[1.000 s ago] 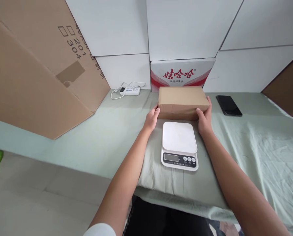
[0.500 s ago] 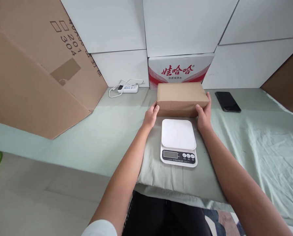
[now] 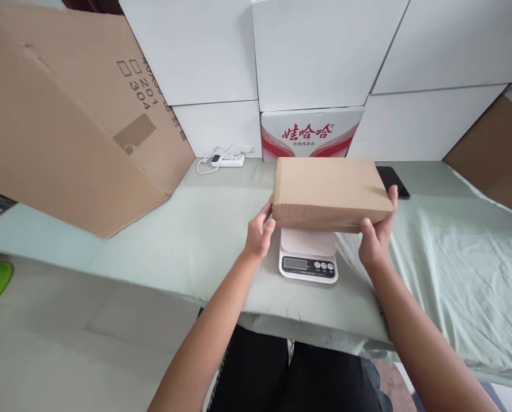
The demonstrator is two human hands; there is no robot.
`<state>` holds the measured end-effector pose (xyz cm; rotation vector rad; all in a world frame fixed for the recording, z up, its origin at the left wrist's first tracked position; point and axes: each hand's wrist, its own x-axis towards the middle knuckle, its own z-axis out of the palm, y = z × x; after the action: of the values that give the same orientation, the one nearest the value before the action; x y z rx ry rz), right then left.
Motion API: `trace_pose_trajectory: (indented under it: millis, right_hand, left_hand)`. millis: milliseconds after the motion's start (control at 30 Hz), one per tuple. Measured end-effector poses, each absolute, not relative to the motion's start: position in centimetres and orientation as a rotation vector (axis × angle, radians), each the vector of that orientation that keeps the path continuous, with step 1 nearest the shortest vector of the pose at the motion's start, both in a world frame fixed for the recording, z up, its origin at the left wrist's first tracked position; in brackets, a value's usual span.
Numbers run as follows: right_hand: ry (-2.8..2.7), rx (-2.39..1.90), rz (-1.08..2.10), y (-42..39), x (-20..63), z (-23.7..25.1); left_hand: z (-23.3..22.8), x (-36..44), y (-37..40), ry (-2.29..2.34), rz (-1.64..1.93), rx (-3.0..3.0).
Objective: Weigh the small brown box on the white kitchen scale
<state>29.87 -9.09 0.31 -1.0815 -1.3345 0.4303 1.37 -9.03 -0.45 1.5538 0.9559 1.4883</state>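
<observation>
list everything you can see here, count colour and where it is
small box: 1, brown, held above the scale
scale: 1, white, on the green sheet, under the box
phone: 1, black, behind the box, partly hidden
power strip: 1, white, at the wall
printed carton: 1, white and red, against the wall
big cardboard sheet: 1, brown, leaning at left
white panels: several, back wall
left hand: on the box's left end
right hand: under the box's right end
</observation>
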Motion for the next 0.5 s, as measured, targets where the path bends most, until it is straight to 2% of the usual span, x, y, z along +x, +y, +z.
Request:
trace_pose_trajectory:
  millis: [200,500]
  right_hand:
    - [-1.295,-1.114,0.401,-11.3,29.5,-0.9]
    - [-1.252,-1.080,0.261,-10.8,30.2,-1.1]
  left_hand:
    - [-1.3,1.2,-11.8,0.950,1.482,1.488]
    - [-2.6,0.6,-11.1,1.031,1.546,1.388]
